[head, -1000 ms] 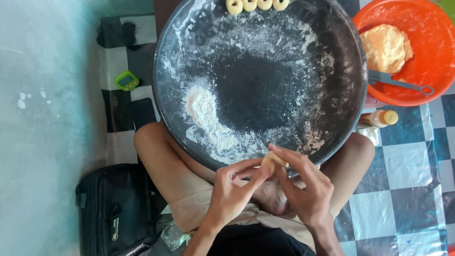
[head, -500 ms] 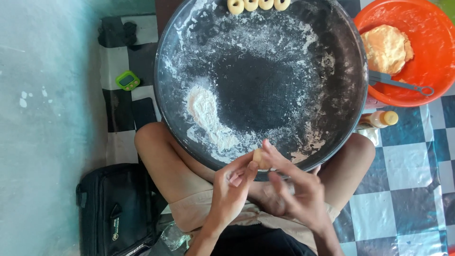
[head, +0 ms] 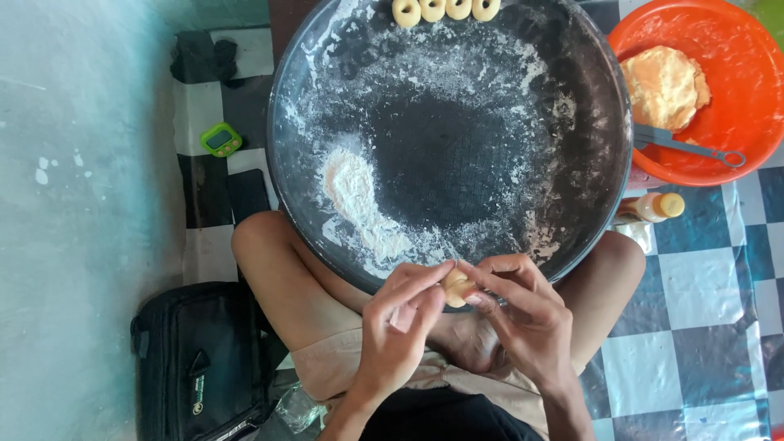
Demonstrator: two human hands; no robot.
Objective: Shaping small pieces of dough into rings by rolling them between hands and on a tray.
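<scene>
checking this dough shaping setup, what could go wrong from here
The small dough piece is pinched between the fingertips of the left hand and right hand over the lap, just past the rim of the floured round tray; it could slip and miss the tray. The tray seems to rest on the knees, so shifting legs might tip it and the dough rings at its far edge.

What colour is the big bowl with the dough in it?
The round plastic bowl holding the pale dough lump is bright orange, seen best in the head view.
</scene>
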